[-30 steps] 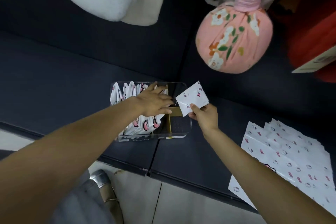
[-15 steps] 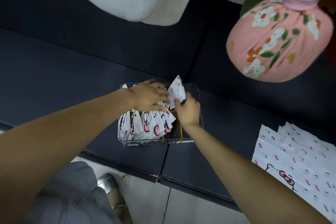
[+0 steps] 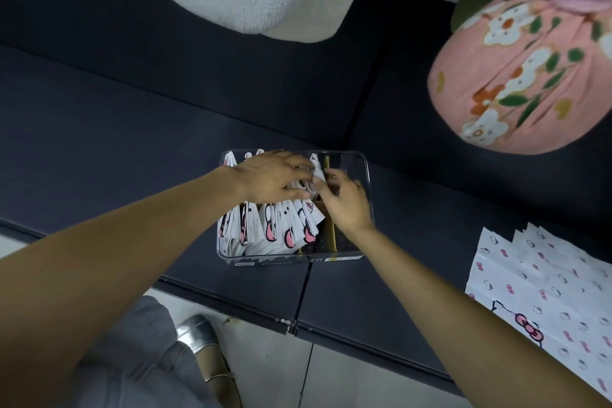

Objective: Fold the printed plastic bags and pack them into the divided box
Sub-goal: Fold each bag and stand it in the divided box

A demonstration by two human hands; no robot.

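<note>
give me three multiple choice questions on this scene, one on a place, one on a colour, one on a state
1. Where do the unfolded printed plastic bags lie?
A. right of the clear divided box
B. inside it
C. on the floor

2. What colour is the round floral cloth bundle?
A. blue
B. pink
C. black

3. What is the left hand doing?
A. hanging idle
B. lifting the box
C. pressing flat on the folded bags

Answers: 1 A, they are spread on the dark surface to its right; 2 B, pink with white flowers; 3 C, straight fingers rest on the packed row.
</note>
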